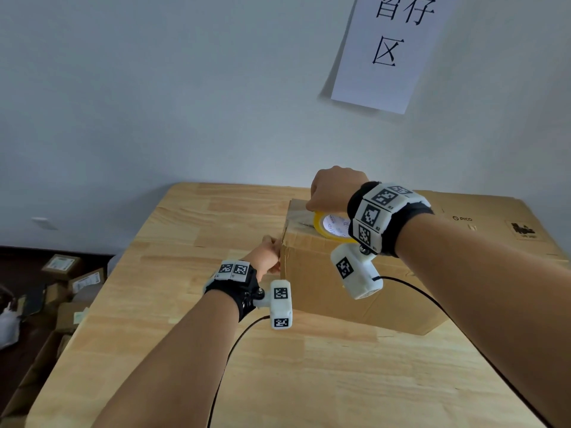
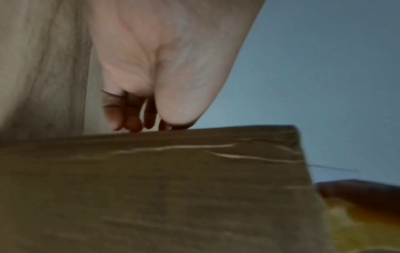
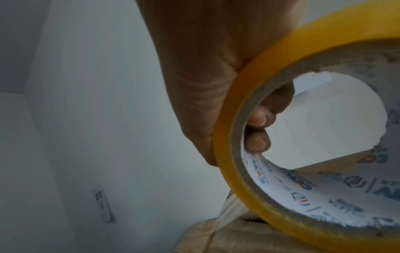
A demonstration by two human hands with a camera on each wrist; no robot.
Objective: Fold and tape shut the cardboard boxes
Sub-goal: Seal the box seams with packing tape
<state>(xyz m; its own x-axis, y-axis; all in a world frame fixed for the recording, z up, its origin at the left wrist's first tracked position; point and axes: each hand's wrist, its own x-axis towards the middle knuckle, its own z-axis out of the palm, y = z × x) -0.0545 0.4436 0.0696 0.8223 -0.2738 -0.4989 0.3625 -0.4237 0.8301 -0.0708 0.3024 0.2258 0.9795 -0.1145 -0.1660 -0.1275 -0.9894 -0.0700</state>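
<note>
– Right grip [image 1: 335, 188]? 
– Fingers hooked thru the core of a yellow tape roll [image 1: 332, 227], thin clear strip running down to the box top.
– Left grip [image 1: 269, 254]? 
– Fingers curled vs. the brown corrugated box [image 1: 333, 282] corner, just below-left of the roll. Box sits on pale wood table [image 1: 185, 304].

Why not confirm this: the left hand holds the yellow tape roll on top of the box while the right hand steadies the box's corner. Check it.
Hands are swapped. The right hand holds the yellow tape roll on the box; the left hand steadies the corner. The head view shows it.
</note>
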